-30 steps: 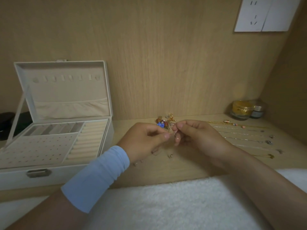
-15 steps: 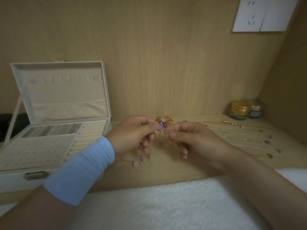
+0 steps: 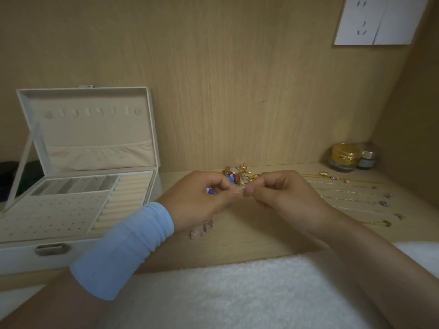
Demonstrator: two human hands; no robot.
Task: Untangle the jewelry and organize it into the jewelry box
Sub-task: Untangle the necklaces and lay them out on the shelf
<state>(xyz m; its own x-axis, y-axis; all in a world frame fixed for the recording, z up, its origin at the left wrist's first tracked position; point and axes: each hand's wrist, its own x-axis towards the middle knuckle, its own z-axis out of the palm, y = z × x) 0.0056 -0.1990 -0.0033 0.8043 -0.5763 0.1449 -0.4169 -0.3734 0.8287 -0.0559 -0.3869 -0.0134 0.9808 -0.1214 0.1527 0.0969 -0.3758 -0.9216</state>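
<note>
My left hand [image 3: 202, 200] and my right hand [image 3: 282, 193] meet fingertip to fingertip above the wooden shelf, both pinching a thin chain with pink stones [image 3: 202, 230] that dangles under my left palm. A small blue bead [image 3: 210, 191] shows inside my left fingers. Behind my hands lies a tangled pile of jewelry [image 3: 240, 174] with gold, orange and blue pieces. The white jewelry box [image 3: 78, 186] stands open at the left, its compartments bare.
Several necklaces [image 3: 351, 193] lie stretched in rows on the shelf at the right. Two small jars [image 3: 344, 157] stand in the back right corner. A white fluffy towel [image 3: 237, 293] covers the near edge. A wall socket [image 3: 375, 20] is at top right.
My hands have closed together again at the fingertips. The pink-stone chain hangs a little lower beneath my left palm. The head view shifted slightly.
</note>
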